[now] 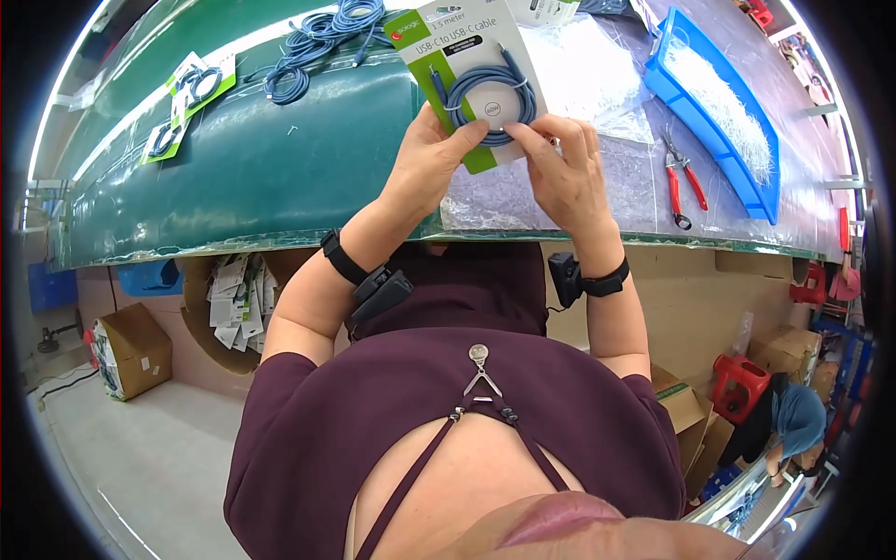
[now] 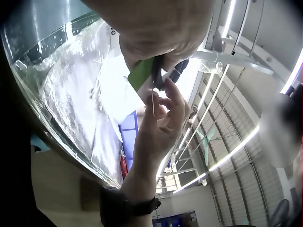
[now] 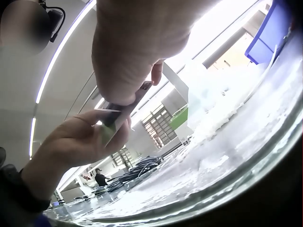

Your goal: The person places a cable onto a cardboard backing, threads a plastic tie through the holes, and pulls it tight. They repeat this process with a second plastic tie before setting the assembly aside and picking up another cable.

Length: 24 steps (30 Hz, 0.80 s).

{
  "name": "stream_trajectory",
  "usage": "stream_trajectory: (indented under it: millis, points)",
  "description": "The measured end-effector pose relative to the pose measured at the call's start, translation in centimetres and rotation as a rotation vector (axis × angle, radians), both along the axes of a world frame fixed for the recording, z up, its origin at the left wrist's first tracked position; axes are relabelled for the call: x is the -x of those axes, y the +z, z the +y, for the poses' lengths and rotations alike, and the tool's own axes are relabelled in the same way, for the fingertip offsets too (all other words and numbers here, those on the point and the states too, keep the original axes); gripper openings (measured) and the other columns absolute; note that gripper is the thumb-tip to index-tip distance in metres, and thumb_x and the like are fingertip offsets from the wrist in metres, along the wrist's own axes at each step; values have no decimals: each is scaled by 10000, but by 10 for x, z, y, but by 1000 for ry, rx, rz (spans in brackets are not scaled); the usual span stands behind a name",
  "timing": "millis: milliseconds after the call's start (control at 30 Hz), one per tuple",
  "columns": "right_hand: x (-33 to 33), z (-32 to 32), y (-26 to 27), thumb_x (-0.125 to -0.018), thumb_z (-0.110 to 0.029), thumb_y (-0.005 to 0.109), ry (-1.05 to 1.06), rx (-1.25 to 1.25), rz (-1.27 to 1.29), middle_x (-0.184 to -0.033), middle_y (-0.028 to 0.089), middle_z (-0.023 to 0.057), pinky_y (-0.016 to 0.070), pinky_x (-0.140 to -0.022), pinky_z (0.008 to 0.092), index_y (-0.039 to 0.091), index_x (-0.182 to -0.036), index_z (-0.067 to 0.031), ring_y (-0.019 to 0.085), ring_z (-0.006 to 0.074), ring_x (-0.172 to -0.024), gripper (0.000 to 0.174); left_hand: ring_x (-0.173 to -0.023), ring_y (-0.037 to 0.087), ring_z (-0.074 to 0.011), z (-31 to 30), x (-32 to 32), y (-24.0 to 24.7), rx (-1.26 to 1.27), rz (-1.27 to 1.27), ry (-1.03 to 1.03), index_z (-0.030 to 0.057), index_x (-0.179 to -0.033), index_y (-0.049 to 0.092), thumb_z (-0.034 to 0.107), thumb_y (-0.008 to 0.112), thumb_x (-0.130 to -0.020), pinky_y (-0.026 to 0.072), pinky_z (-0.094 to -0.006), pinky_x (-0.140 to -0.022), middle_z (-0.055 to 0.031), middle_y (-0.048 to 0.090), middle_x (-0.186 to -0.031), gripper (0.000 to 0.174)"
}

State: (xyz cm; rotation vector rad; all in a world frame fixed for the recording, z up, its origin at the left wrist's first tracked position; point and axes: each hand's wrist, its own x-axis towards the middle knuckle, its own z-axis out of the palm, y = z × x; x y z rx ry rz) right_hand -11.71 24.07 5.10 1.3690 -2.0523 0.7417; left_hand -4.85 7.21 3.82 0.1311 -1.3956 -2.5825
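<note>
A white and green packaging card printed "USB-C to USB-C cable" is held up tilted over the table's front part. On its face lies a coiled blue USB-C cable, bound by small whitish ties. My left hand grips the card's lower left edge, thumb on the front by the coil. At the lower right of the coil, my right hand has its thumb and index finger pinched together. A thin white tie sticks out from those fingertips in the left wrist view. The fingers behind the card are hidden in the head view.
Red-handled pliers lie at the right, beside a blue tray full of thin white strips. Carded cables and a heap of loose blue cables occupy the left and back. Clear plastic bags lie behind my right hand.
</note>
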Motion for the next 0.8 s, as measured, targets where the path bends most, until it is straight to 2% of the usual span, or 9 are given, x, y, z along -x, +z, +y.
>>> stream_trajectory:
  millis: [200, 367, 500, 600, 700, 733, 800]
  points:
    - [-19, -16, 6, -681, 9, 703, -74, 2, -221, -960, 457, 99, 441, -775, 370, 610, -956, -67, 478, 283, -909, 300, -1034, 570, -156, 14, 0, 0, 99, -21, 129, 1, -1247, 393, 29, 565, -909, 505, -311, -879, -92, 553, -1147, 381]
    - [-12, -16, -6, -655, -13, 742, -28, 17, -344, -957, 449, 114, 433, -767, 379, 592, -947, -53, 464, 301, -910, 331, -1032, 566, -158, 28, -3, 0, 40, 22, 110, 10, -1268, 366, 19, 548, -909, 501, -304, -879, -91, 553, -1131, 402]
    - [-1, -9, -18, -646, -45, 761, 43, 12, -391, -968, 457, 110, 430, -767, 390, 588, -935, -56, 466, 305, -896, 336, -1030, 565, -160, 29, -1, -11, 137, 6, 115, 11, -1277, 358, 27, 555, -910, 492, -298, -884, -91, 553, -1133, 417]
    - [-5, -3, -21, -644, -46, 765, 90, 4, -446, -986, 465, 113, 439, -781, 384, 596, -931, -54, 471, 305, -889, 333, -1015, 572, -153, 26, -4, -15, 67, 7, 13, 11, -1272, 367, 28, 572, -903, 491, -292, -874, -92, 554, -1145, 423]
    - [-12, 4, -15, -600, 8, 766, 141, 207, -522, -953, 492, 92, 455, -810, 368, 622, -896, -55, 506, 276, -920, 335, -1015, 569, -147, 12, -4, -8, 36, 5, -6, 10, -1259, 389, 11, 589, -885, 488, -286, -866, -90, 561, -1142, 424]
    - [-10, 5, -16, -600, 8, 766, 142, 208, -523, -953, 492, 92, 455, -810, 368, 622, -896, -55, 506, 276, -920, 335, -1015, 567, -143, 9, -4, -5, 21, 5, -15, 9, -1252, 400, 2, 598, -877, 487, -283, -863, -89, 565, -1140, 424]
    - [-3, 8, -21, -619, 0, 771, 165, 168, -205, -961, 523, 70, 467, -819, 379, 635, -904, -79, 529, 271, -924, 325, -1015, 567, -141, 9, -6, 0, 87, -2, -23, 6, -1237, 416, -4, 604, -871, 488, -284, -858, -84, 573, -1125, 412]
